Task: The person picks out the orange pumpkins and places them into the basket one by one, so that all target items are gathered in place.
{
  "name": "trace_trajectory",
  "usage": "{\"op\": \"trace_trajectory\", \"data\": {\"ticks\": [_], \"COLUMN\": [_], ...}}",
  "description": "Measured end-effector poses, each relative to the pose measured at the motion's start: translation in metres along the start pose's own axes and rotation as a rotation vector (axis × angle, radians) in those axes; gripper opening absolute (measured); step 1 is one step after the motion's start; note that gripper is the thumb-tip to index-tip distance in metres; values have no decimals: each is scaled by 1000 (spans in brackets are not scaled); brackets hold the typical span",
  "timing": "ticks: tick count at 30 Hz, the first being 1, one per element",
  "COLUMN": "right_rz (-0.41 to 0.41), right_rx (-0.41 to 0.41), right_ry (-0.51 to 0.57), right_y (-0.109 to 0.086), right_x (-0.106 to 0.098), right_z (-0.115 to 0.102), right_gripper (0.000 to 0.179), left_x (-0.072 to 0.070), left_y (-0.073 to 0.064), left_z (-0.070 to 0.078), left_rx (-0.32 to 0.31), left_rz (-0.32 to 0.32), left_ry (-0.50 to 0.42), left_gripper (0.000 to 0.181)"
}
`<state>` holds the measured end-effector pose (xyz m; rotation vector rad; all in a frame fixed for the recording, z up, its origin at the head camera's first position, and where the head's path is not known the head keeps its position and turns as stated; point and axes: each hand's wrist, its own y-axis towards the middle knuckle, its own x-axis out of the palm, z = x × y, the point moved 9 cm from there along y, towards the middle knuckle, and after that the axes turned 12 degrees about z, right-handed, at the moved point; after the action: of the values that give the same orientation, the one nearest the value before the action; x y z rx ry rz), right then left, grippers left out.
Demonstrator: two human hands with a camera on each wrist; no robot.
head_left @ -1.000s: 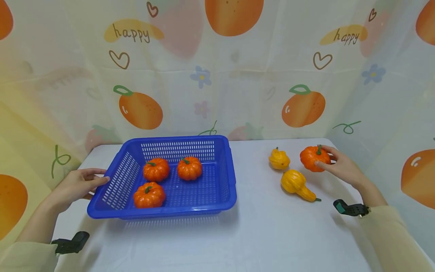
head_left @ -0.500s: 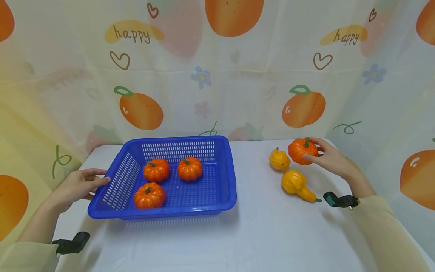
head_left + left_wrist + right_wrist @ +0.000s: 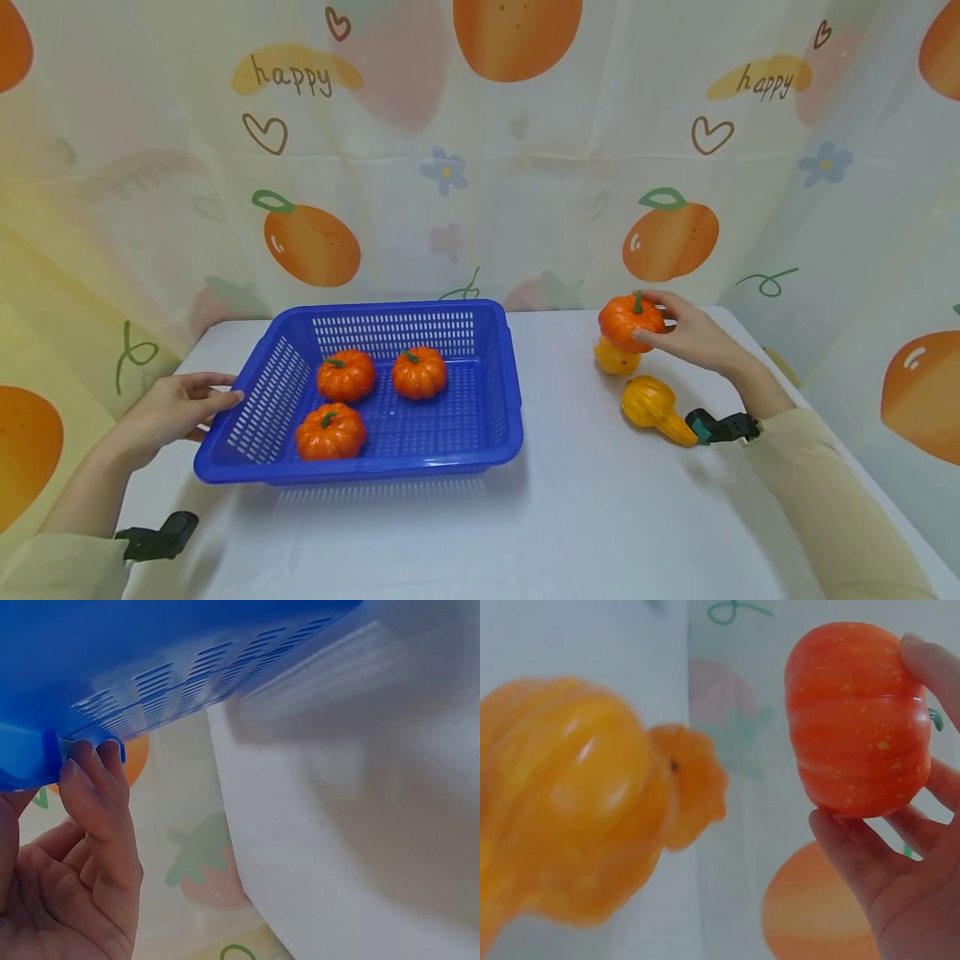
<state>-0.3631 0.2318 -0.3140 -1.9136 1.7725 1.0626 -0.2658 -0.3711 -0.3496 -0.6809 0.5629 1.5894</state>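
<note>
My right hand holds an orange pumpkin with a green stem, thumb on one side and fingers on the other. In the right wrist view this pumpkin hangs in the air, apart from the table. From the head view it partly covers a small yellow gourd. My left hand grips the left rim of a blue plastic basket; in the left wrist view its fingers curl under the basket's edge. Three orange pumpkins lie in the basket, towards its left and middle.
A long-necked yellow gourd lies on the white table, close to my right wrist strap. A printed curtain hangs behind the table and along both sides.
My right hand has carried the orange pumpkin leftward and slightly up in the head view, from the right of the small yellow gourd to over it. The left hand and basket have stayed put.
</note>
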Motion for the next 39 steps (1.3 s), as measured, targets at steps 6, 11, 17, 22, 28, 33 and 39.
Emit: {"op": "trace_trajectory", "data": {"ticks": [6, 11, 17, 22, 28, 33, 39], "right_rz": [-36, -59, -80, -103, -142, -175, -204], "right_rx": [-59, -105, -162, -204, -237, -262, -305], "right_ry": [21, 34, 37, 19, 37, 67, 46], "right_y": [10, 17, 23, 30, 34, 36, 37], "right_x": [9, 17, 27, 37, 47, 55, 65], "right_z": [-24, -46, -68, -83, -100, -114, -131], "right_gripper": [72, 68, 64, 65, 65, 64, 64], "left_x": [0, 0, 0, 0, 1, 1, 1], "left_y": [0, 0, 0, -1, 0, 0, 0], "left_z": [0, 0, 1, 1, 1, 0, 1], "left_rx": [0, 0, 0, 0, -1, 0, -2], "left_rz": [-1, 0, 0, -1, -1, -1, -5], "left_ry": [-5, -3, -3, -4, -7, -2, -5], "left_gripper": [66, 66, 66, 66, 66, 66, 66]}}
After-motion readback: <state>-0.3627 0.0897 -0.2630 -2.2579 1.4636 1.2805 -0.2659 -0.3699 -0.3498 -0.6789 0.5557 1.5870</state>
